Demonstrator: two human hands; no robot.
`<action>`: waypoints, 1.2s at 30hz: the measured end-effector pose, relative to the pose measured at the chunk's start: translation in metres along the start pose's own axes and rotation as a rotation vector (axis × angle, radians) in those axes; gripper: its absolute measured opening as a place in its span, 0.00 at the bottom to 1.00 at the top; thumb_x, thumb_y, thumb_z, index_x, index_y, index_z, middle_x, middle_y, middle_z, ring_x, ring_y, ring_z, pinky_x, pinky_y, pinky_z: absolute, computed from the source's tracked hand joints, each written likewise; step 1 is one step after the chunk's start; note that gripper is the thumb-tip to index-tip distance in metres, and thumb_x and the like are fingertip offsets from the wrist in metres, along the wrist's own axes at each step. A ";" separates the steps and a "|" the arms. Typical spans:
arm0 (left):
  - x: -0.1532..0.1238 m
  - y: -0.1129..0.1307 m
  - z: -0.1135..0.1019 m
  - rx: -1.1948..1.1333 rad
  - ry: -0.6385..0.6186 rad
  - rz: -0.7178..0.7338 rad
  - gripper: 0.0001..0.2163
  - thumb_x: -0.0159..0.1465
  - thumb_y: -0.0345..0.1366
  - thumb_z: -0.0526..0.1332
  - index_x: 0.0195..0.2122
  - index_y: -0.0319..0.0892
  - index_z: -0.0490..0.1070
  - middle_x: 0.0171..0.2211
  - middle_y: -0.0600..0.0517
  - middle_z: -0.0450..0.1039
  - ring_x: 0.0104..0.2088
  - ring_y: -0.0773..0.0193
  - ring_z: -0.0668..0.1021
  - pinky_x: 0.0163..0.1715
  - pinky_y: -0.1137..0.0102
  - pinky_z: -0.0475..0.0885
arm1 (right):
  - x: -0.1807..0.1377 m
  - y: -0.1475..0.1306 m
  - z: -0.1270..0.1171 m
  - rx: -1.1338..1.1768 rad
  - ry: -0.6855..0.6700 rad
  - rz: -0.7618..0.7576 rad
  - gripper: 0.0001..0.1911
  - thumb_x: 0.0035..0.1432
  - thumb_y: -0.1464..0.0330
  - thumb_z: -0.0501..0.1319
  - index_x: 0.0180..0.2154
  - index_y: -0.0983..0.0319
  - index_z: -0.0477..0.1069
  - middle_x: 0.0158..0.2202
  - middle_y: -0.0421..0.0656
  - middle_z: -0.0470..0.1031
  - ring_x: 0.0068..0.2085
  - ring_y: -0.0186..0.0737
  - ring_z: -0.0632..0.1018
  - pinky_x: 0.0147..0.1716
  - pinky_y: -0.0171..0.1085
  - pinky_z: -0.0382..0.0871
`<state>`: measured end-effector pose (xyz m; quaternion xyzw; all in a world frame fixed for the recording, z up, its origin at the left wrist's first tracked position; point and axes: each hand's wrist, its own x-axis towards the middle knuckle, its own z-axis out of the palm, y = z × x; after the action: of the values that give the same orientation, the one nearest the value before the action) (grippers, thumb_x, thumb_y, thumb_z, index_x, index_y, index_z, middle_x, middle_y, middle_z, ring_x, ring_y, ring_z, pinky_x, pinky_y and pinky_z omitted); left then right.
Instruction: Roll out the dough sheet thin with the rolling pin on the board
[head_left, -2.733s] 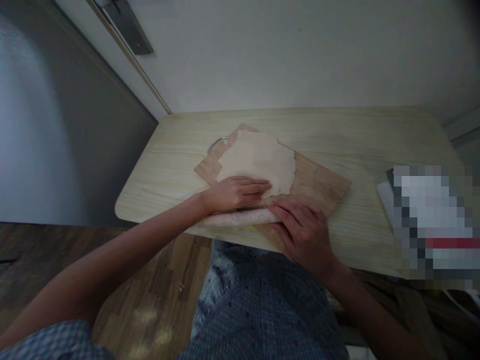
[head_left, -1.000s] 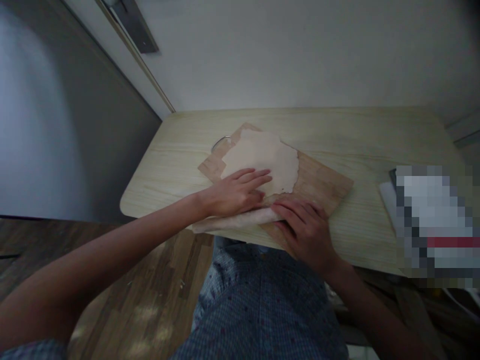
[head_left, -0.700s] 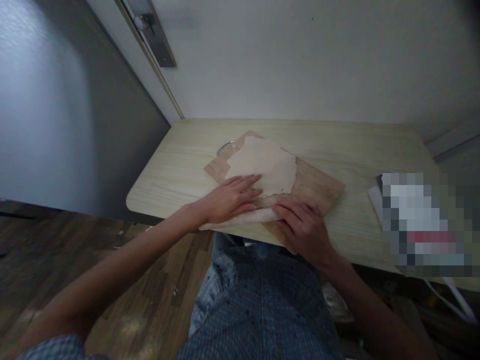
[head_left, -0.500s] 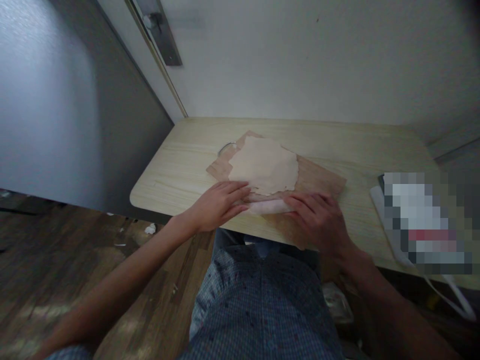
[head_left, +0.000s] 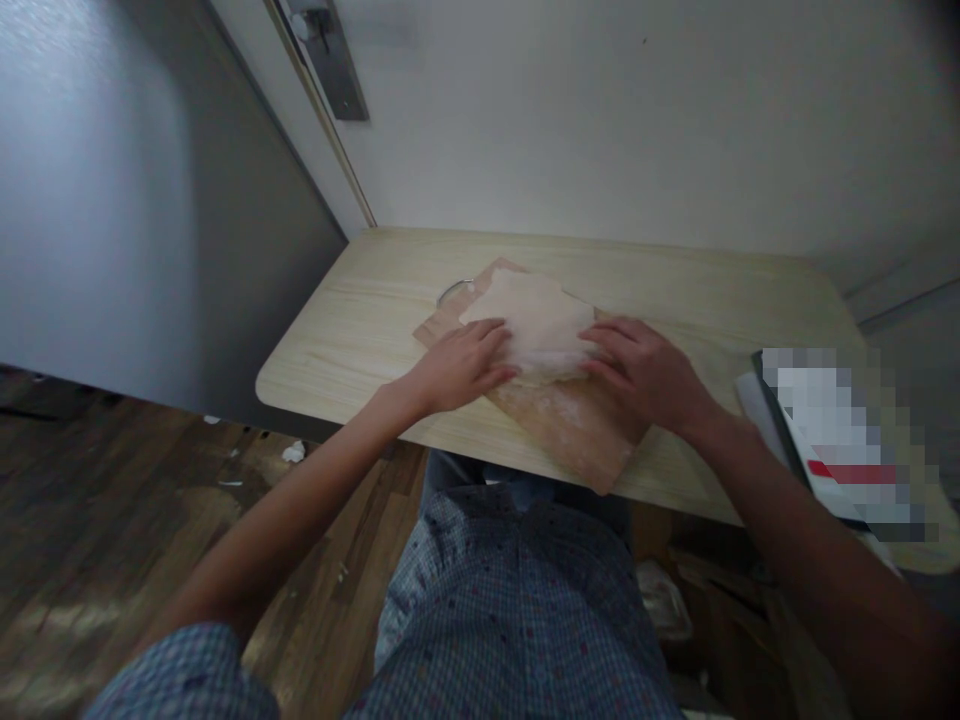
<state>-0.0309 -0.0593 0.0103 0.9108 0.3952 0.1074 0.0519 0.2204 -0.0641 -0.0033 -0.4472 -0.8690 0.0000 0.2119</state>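
Note:
A flat, pale sheet of dough [head_left: 534,305] lies on a wooden cutting board [head_left: 577,430] set at an angle on a light wooden table [head_left: 352,330]. A pale rolling pin [head_left: 546,354], smeared by motion, lies across the near part of the dough. My left hand [head_left: 459,365] rests flat on the pin's left end, fingers stretched out. My right hand [head_left: 645,372] lies flat on the right end, fingers spread. Neither hand is wrapped round the pin.
A metal loop [head_left: 450,291] sticks out at the board's far left corner. A blurred-out flat object [head_left: 840,440] lies at the table's right edge. A white wall runs behind the table, and a grey door with a metal plate [head_left: 330,60] stands to the left. Wooden floor lies below.
Both hands have pushed the rolling pin away from me, from the board's near edge onto the dough. The right hand has shifted further right and forward. The camera has tilted slightly.

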 end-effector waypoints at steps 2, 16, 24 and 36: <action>0.004 0.000 0.004 -0.018 0.031 -0.080 0.22 0.65 0.44 0.45 0.52 0.32 0.57 0.54 0.37 0.60 0.54 0.54 0.65 0.52 0.60 0.61 | 0.005 -0.001 0.002 -0.017 0.016 0.063 0.19 0.60 0.62 0.48 0.47 0.65 0.66 0.47 0.51 0.70 0.49 0.44 0.69 0.48 0.44 0.62; 0.017 0.000 0.033 -0.038 0.307 -0.367 0.24 0.65 0.49 0.42 0.54 0.36 0.56 0.57 0.38 0.57 0.59 0.52 0.58 0.55 0.56 0.56 | 0.015 -0.002 0.023 -0.144 -0.098 0.387 0.26 0.61 0.61 0.43 0.57 0.66 0.55 0.57 0.56 0.59 0.58 0.55 0.59 0.51 0.58 0.53; -0.014 0.043 0.030 0.013 0.297 -0.417 0.24 0.63 0.47 0.48 0.56 0.38 0.55 0.57 0.41 0.58 0.59 0.50 0.59 0.54 0.57 0.58 | -0.022 -0.032 0.012 -0.194 -0.014 0.340 0.23 0.61 0.66 0.44 0.58 0.61 0.54 0.57 0.51 0.62 0.57 0.51 0.62 0.52 0.56 0.54; -0.040 0.094 0.044 0.102 0.423 -0.626 0.23 0.62 0.34 0.51 0.59 0.50 0.51 0.58 0.47 0.58 0.60 0.46 0.54 0.53 0.36 0.30 | -0.057 -0.057 0.016 -0.100 0.129 0.411 0.23 0.60 0.68 0.47 0.57 0.60 0.55 0.60 0.53 0.55 0.59 0.59 0.55 0.49 0.63 0.52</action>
<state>0.0198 -0.1529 -0.0216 0.7051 0.6611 0.2523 -0.0460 0.1990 -0.1399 -0.0276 -0.6240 -0.7431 -0.0285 0.2401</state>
